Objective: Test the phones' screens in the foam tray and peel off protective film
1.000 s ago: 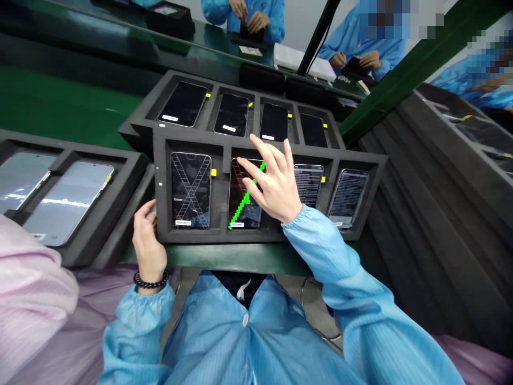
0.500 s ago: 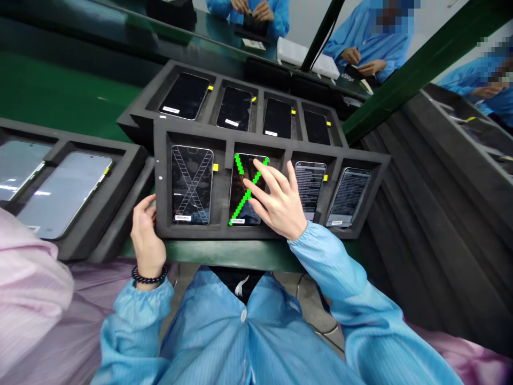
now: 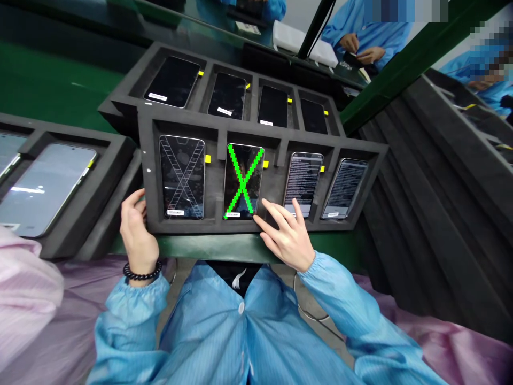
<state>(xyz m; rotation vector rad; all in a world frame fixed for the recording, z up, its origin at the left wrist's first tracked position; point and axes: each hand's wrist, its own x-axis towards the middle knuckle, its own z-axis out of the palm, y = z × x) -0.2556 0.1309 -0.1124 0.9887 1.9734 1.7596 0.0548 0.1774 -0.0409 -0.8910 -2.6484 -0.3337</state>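
A dark foam tray in front of me holds several phones in its slots. The second phone shows a full green X on its screen. The first phone shows a grey ladder-pattern X. Two phones to the right, one and another, show text screens. My right hand lies at the tray's front edge, fingers spread, fingertips just below the second phone's lower right corner. My left hand, with a bead bracelet, grips the tray's front left corner.
A second foam tray with dark-screened phones lies behind the first. Another tray with pale-screened phones sits to the left. A green belt runs behind. Stacked foam trays rise on the right. Other people's hands work at the far side.
My right hand slid down the second phone's screen to the tray's front edge, and the green X on that screen became whole. The left hand stayed on the tray corner.
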